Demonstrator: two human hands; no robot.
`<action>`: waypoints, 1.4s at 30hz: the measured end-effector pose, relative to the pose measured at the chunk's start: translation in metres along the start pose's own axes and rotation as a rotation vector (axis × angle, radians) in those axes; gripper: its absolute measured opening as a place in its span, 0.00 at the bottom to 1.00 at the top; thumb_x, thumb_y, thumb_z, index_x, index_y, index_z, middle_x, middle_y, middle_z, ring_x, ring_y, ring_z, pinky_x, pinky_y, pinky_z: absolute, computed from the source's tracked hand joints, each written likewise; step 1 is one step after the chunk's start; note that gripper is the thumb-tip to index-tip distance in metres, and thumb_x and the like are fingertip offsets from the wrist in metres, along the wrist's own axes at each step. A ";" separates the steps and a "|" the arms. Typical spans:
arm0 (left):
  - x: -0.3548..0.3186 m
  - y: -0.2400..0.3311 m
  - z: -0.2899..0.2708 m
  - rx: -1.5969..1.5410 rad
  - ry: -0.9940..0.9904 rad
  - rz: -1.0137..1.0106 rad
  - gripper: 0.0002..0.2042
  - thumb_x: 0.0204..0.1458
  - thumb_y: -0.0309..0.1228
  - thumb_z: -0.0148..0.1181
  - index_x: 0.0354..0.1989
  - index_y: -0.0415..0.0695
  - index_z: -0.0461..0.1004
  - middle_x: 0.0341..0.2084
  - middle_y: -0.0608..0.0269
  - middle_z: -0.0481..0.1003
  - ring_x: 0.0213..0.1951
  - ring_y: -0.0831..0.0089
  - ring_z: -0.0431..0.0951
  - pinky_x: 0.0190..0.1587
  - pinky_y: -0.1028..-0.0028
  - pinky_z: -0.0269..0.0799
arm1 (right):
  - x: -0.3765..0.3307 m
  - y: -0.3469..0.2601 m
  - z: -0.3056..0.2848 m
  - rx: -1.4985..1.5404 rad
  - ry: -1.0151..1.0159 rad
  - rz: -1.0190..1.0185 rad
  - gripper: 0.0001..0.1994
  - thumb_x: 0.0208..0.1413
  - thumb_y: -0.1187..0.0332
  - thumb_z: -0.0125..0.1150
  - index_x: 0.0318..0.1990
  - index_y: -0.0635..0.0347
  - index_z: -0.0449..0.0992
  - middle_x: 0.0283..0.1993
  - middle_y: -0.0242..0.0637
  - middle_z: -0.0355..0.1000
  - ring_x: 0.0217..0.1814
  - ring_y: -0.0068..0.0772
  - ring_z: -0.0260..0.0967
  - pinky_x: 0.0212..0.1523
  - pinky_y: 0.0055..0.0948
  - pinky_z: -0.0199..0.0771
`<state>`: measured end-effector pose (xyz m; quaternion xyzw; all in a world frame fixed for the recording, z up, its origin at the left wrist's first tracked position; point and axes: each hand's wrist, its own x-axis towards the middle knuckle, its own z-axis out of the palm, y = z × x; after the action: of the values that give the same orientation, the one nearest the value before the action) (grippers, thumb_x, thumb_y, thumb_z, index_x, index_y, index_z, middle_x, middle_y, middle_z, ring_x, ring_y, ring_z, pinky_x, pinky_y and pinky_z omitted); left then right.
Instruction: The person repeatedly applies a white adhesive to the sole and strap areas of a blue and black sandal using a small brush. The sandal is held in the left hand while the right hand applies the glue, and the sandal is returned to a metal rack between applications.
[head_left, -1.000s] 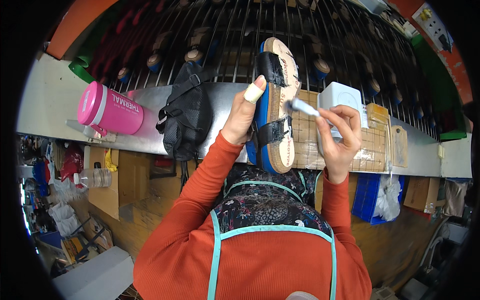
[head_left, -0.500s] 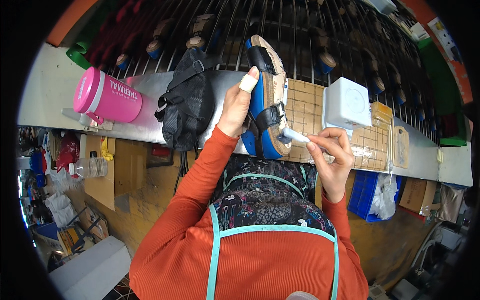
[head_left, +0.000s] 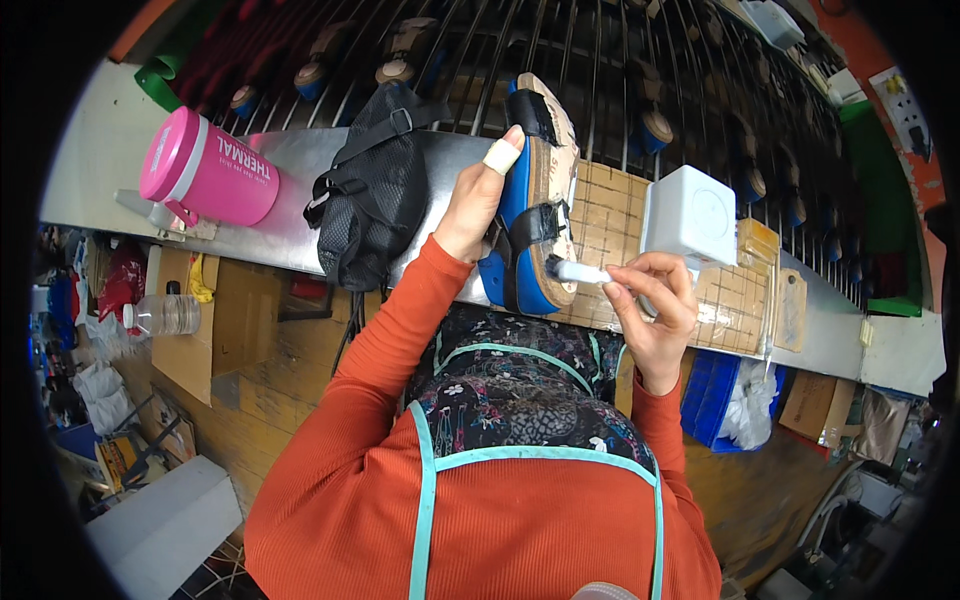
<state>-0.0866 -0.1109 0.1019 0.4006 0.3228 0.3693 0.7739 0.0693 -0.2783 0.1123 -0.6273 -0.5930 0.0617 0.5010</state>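
Observation:
My left hand (head_left: pixel 476 205), with a pale wrap round its thumb, grips a sandal (head_left: pixel 547 190) by its side, thumb on top. The sandal stands tilted on edge, its cork-edged sole toward my right, with blue sides and black straps. Its far end points away from me. Between the thumb and fingers of my right hand (head_left: pixel 656 312) is a small brush (head_left: pixel 585 272) with a pale handle. The brush's dark bristles touch the sole near its near end. The left fingers are mostly hidden behind the sandal.
Left of the sandal, a black mesh bag (head_left: pixel 372 200) and a pink insulated jug (head_left: pixel 235 172) stand on the metal ledge. Right are a taped cardboard sheet (head_left: pixel 610 205), a white tub (head_left: pixel 692 215) and a yellowish block (head_left: pixel 757 243). Behind runs a rod rack (head_left: pixel 590 70) with several sandals. Below is a blue crate (head_left: pixel 708 405).
The brush's bristles have shifted slightly left across the sole's near end, and its handle lies flatter. The sandal has tilted a little in my left hand. The whole view has shifted slightly.

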 end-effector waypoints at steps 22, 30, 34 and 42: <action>-0.014 -0.044 -0.017 -0.651 -0.825 -0.615 0.23 0.63 0.44 0.46 0.61 0.42 0.63 0.51 0.52 0.71 0.47 0.63 0.76 0.45 0.68 0.78 | 0.065 -0.011 -0.016 0.065 -0.352 -0.428 0.09 0.40 0.67 0.72 0.34 0.50 0.84 0.31 0.27 0.72 0.33 0.25 0.65 0.39 0.27 0.55; -0.054 -0.059 0.000 -0.767 -0.831 -0.931 0.31 0.62 0.50 0.47 0.63 0.34 0.59 0.50 0.38 0.66 0.35 0.58 0.76 0.30 0.66 0.78 | 0.078 -0.003 -0.005 0.188 -0.553 -0.516 0.09 0.43 0.64 0.71 0.35 0.50 0.85 0.32 0.28 0.72 0.33 0.23 0.64 0.38 0.27 0.52; -0.064 -0.074 0.004 -0.958 -0.957 -1.029 0.34 0.60 0.48 0.50 0.65 0.34 0.54 0.53 0.37 0.64 0.34 0.59 0.74 0.30 0.67 0.74 | 0.080 0.003 -0.006 0.210 -0.650 -0.523 0.09 0.46 0.62 0.70 0.35 0.49 0.85 0.33 0.26 0.71 0.31 0.22 0.61 0.37 0.27 0.49; -0.056 -0.115 0.006 -1.350 -1.161 -1.494 0.39 0.60 0.49 0.51 0.67 0.29 0.45 0.56 0.33 0.58 0.40 0.56 0.72 0.34 0.66 0.76 | 0.086 0.006 -0.005 0.177 -0.757 -0.544 0.08 0.47 0.59 0.70 0.35 0.46 0.85 0.34 0.25 0.70 0.32 0.21 0.60 0.39 0.28 0.48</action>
<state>-0.0744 -0.2067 0.0172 -0.2742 -0.1870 -0.3213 0.8869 0.1019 -0.2104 0.1547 -0.3378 -0.8690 0.2028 0.2992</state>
